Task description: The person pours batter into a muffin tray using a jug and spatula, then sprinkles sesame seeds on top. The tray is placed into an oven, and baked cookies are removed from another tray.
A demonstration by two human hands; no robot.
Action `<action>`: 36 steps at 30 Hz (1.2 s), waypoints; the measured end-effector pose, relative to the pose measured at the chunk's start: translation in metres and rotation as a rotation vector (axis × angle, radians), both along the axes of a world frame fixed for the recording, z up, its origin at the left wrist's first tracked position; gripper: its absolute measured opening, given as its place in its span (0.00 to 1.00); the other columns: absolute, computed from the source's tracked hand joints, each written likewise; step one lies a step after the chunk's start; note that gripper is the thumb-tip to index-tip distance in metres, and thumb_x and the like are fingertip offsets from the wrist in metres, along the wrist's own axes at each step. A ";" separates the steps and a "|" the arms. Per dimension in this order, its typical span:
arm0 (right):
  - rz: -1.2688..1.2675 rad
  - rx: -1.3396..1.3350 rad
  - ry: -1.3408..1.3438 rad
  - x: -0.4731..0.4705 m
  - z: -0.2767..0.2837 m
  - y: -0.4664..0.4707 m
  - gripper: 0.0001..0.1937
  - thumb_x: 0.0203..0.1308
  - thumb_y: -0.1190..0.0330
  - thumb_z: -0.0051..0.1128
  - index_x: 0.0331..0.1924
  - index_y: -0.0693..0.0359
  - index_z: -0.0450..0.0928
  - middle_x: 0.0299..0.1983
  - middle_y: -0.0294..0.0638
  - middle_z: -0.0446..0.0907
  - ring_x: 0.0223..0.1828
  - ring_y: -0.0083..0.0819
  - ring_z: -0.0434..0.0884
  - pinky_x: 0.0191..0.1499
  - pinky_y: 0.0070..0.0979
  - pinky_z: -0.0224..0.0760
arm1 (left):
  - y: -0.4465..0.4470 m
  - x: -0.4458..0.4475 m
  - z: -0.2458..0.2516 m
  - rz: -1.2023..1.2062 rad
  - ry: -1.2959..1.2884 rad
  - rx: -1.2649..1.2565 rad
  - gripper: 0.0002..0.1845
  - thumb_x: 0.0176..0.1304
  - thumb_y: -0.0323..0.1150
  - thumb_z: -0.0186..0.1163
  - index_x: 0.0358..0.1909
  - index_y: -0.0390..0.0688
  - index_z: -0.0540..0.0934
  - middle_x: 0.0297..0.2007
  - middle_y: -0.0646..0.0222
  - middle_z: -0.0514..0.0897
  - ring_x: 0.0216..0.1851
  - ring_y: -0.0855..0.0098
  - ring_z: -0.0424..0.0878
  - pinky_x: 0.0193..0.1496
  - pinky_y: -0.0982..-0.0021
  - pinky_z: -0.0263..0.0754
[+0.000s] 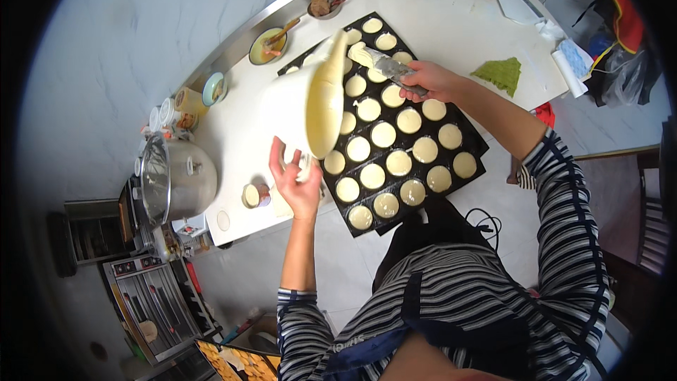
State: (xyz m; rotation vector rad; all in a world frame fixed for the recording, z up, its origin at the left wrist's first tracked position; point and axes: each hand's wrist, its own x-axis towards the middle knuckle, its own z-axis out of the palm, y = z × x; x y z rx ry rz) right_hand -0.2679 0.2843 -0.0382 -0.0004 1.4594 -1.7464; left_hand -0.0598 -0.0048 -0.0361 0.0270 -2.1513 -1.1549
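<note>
My left hand grips the handle of a white plastic pitcher, tilted so its spout points over the far part of a black baking tray. Pale yellow batter coats the pitcher's inside. In my right hand is a batter-smeared spatula, its tip near the spout with a lump of batter on it. Round cups of the tray hold pale batter, some glossier at the near edge. The pitcher hides part of the tray's far left side.
Along the wall stand an enamel bowl with a wooden-handled brush, a small bowl of brown paste and a green bowl. A large metal pot and an open can are at left. A green cloth lies right, near a white scale.
</note>
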 end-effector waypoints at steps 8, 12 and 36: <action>0.023 -0.019 -0.050 -0.051 -0.029 0.006 0.05 0.68 0.74 0.47 0.45 0.64 0.68 0.34 0.47 0.78 0.27 0.23 0.77 0.26 0.17 0.73 | 0.009 -0.036 -0.008 -0.241 -0.067 -0.372 0.15 0.41 0.20 0.68 0.17 0.33 0.68 0.66 0.45 0.64 0.64 0.47 0.65 0.63 0.54 0.69; 0.063 -0.069 0.000 -0.057 -0.037 0.014 0.05 0.68 0.74 0.47 0.45 0.63 0.68 0.33 0.44 0.79 0.28 0.23 0.77 0.26 0.17 0.72 | 0.001 -0.061 -0.014 -0.212 -0.084 -0.445 0.13 0.40 0.21 0.68 0.17 0.34 0.70 0.66 0.47 0.65 0.61 0.47 0.69 0.63 0.55 0.63; 0.018 0.107 0.192 -0.009 -0.052 0.018 0.10 0.66 0.75 0.46 0.49 0.65 0.67 0.25 0.44 0.78 0.19 0.25 0.75 0.22 0.22 0.69 | 0.003 -0.102 -0.029 0.028 -0.295 0.180 0.06 0.55 0.23 0.66 0.34 0.32 0.82 0.66 0.55 0.66 0.61 0.60 0.72 0.62 0.63 0.69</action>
